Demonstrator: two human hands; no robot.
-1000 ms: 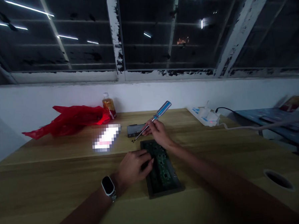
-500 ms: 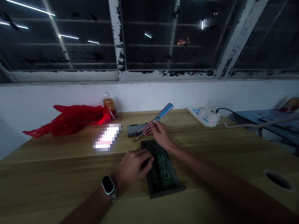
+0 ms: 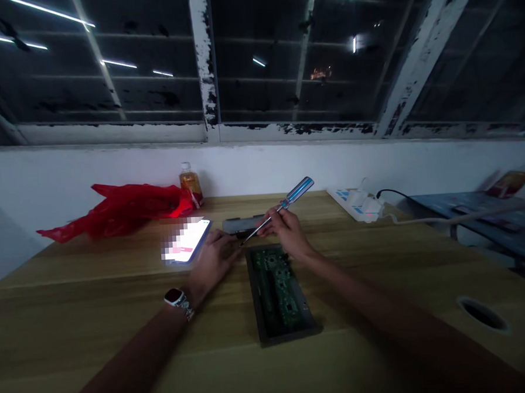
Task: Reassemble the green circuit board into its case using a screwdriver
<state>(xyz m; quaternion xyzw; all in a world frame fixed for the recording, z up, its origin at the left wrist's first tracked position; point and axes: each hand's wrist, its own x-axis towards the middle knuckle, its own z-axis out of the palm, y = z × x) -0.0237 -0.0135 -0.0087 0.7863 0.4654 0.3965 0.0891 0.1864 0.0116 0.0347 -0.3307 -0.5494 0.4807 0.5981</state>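
Note:
My right hand (image 3: 286, 230) is closed around the shaft of a screwdriver (image 3: 300, 191) with a blue and clear handle, its tip pointing down and left. At that tip, my left hand (image 3: 215, 257) has its fingers closed; whatever they pinch is too small to make out. Just in front of both hands lies an open dark case (image 3: 258, 314) with a green circuit board (image 3: 282, 286) inside. Behind the case, a flat grey part (image 3: 237, 223) rests on the table, partly hidden by my hands.
A lit phone (image 3: 193, 238) lies beside my left hand. Further back are a red plastic bag (image 3: 126, 209) and a bottle (image 3: 190, 184). A white power strip (image 3: 355, 204) with plugs and cables is at the back right. The table (image 3: 97, 322) has a round hole at right.
My left hand has left the circuit board and moved up and left to the screwdriver tip. My right hand and the screwdriver have shifted slightly right.

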